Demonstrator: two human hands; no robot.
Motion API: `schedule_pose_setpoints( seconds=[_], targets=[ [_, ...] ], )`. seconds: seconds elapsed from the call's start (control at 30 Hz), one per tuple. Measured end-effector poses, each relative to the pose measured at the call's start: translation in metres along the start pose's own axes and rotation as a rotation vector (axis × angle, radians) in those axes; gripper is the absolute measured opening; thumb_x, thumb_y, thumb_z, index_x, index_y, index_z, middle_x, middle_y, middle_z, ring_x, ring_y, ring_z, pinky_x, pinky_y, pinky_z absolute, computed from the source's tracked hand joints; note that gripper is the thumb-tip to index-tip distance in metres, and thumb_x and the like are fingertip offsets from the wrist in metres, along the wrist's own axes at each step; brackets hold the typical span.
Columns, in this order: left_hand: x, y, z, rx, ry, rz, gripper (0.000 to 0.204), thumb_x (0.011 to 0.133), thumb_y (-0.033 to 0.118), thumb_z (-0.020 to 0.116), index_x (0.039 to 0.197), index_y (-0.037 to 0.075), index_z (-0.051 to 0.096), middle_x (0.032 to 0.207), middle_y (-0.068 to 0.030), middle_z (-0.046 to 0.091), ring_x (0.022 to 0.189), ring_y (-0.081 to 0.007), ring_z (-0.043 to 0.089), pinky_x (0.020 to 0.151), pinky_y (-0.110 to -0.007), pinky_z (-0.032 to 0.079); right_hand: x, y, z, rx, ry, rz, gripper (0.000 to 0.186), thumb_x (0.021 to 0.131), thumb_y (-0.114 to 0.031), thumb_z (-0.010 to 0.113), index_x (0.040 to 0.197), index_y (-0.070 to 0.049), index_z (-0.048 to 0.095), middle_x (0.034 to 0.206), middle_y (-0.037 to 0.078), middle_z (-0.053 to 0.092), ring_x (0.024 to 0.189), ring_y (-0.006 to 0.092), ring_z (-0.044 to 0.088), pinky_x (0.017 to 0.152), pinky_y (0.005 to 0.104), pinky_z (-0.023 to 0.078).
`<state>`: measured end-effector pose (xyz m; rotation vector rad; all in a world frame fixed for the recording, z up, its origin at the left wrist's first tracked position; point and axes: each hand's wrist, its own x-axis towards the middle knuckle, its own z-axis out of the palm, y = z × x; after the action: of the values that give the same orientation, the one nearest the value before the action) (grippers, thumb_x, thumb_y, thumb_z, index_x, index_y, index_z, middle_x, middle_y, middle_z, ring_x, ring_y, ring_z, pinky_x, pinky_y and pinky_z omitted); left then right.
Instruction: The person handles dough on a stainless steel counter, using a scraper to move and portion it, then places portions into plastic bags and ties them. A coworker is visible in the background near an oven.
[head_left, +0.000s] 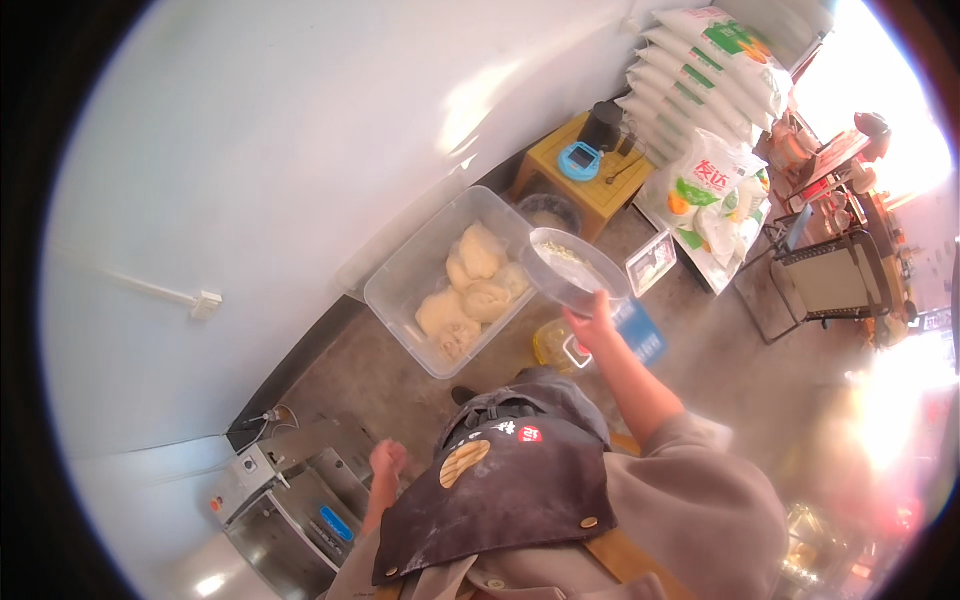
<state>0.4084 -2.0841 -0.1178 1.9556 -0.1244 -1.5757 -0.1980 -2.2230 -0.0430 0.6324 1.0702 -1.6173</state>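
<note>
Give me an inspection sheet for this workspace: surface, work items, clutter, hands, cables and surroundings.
Surface: brownish-grey floor, unevenly toned; cleanliness hard to judge.
Work items: clear plastic tub holding several pale, dough-like pieces; round shallow vessel with whitish contents.
Clutter: blue object and yellowish container near the vessel; blue round device on a yellow table.
Hands: right hand grips the vessel's rim; left hand curled, no object visible.
Cables: thin cable by the wall near a steel machine.
Surroundings: stacked white sacks, chair, pale wall; glare at right.
</note>
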Motion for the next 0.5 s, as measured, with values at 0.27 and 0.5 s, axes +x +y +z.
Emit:
schedule_pose_setpoints(
  seconds=[0.27,0.5],
  targets=[
    [0.025,0.127,0.042,-0.046,0.045,0.147,0.035,0.096,0.031,0.068,0.123,0.01,0.061,0.113,-0.0103,0.071,0.1,-0.0256,0.07,0.087,-0.04,0.056,0.112,-0.025,0.072,-0.055,0.159,-0.072,0.08,0.089,-0.054,0.076,0.148,-0.014,0.04,0.143,0.017,0.044,0.124,0.0389,0.052,0.096,0.0519,0.059],
    [-0.019,0.06,0.059,-0.161,0.044,0.0,0.049,0.102,0.041,0.06,0.134,0.005,0.055,0.123,-0.0152,0.067,0.116,-0.0334,0.066,0.1,-0.05,0.054,0.213,-0.073,0.119,-0.115,0.11,-0.113,0.061,0.101,-0.06,0.058,0.145,-0.021,0.046,0.146,0.006,0.05,0.128,0.0323,0.053,0.1,0.0524,0.054]
  ],
)
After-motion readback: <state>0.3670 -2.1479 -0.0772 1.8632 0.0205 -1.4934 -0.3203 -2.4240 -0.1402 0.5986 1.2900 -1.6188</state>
